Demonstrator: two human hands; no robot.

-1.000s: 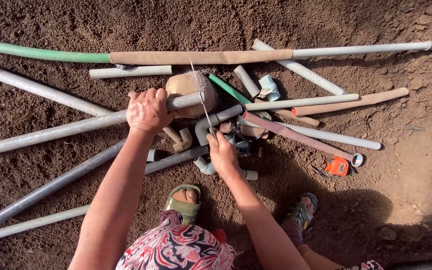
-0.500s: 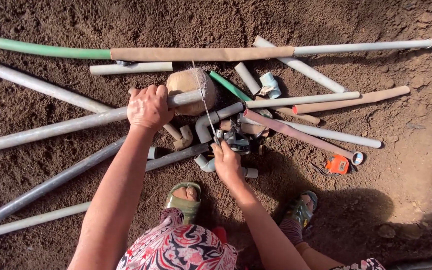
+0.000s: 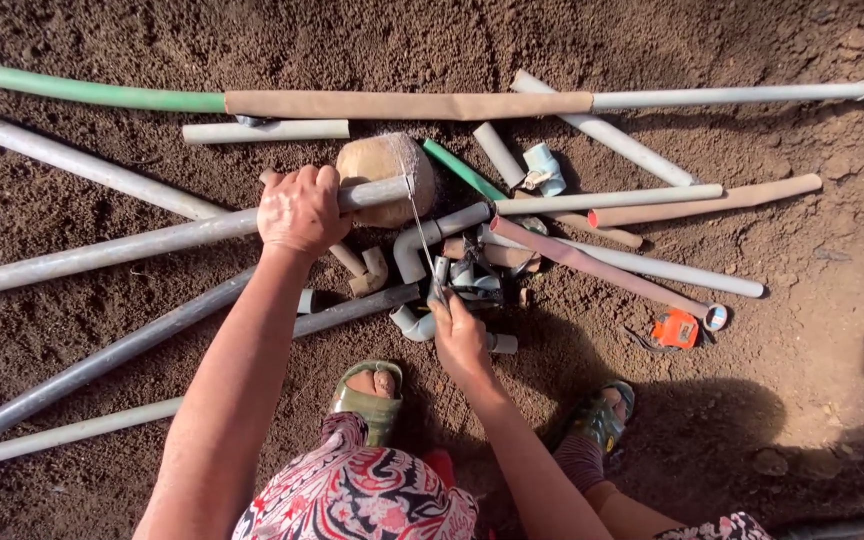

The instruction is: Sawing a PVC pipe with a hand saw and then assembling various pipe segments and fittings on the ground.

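Head view: I see the left hand (image 3: 299,210) clenched over a long grey pipe (image 3: 132,245), pinning it across a round stone (image 3: 384,178) on the soil (image 3: 102,40). The right hand (image 3: 460,335) is closed on the handle of a thin saw blade (image 3: 420,225) that runs up to the pipe just beside the stone — I judge this to be the cutting step, with the blade set at the pipe's end. The next stroke would call for the pipe held still on the stone and the blade kept square to it.

What I can't make out: whether a cut has begun, since the blade is only a thin line here. The grey elbow (image 3: 414,248) and the dark clutter (image 3: 472,280) above the right hand are tangled — I can't sort them. Several pipes are cut off at the left edge. An orange tape measure (image 3: 674,328) lies well apart, on the right.
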